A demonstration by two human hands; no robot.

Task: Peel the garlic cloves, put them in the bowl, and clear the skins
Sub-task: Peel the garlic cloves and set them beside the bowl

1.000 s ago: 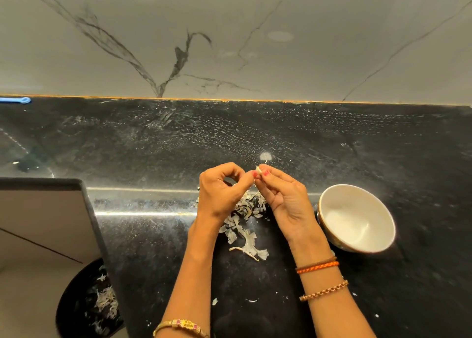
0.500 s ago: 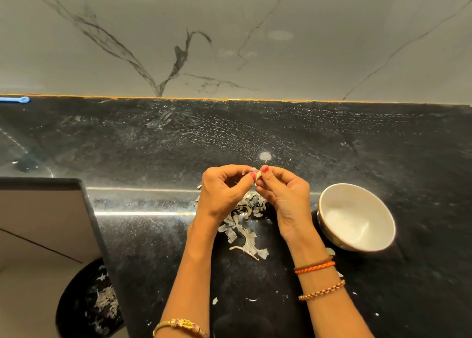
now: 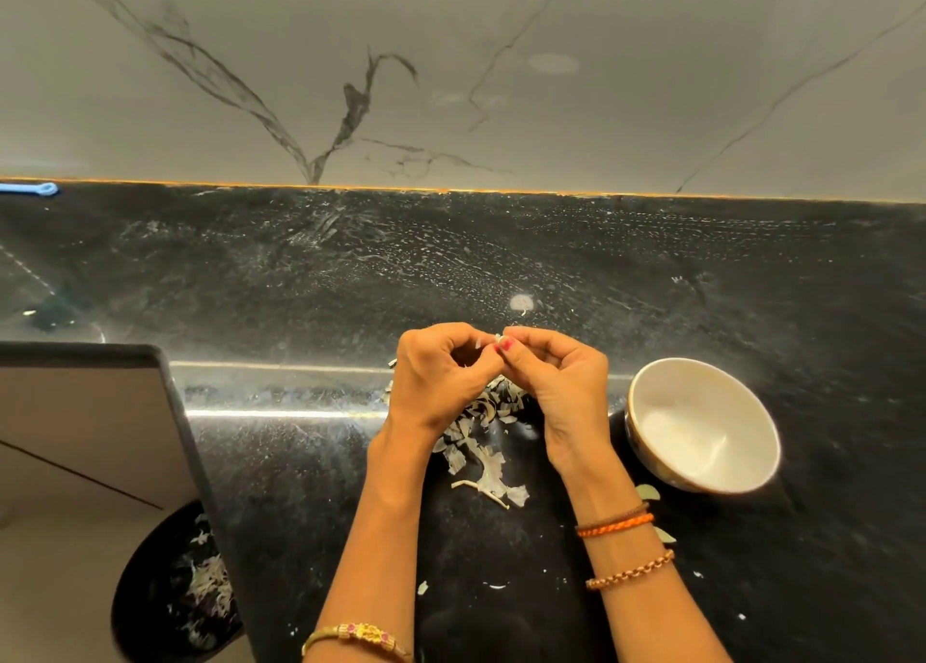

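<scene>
Pale clove (image 3: 497, 340), barely visible, pinched between left hand (image 3: 441, 379) and right hand (image 3: 556, 387).

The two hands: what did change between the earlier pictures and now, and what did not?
The left hand and right hand have closed in and curled knuckle to knuckle over the garlic clove, which both keep pinched at the fingertips; a flake of skin now sticks out beside it. Nothing was let go. The bowl, the skins on the counter and the bin stayed put.
</scene>
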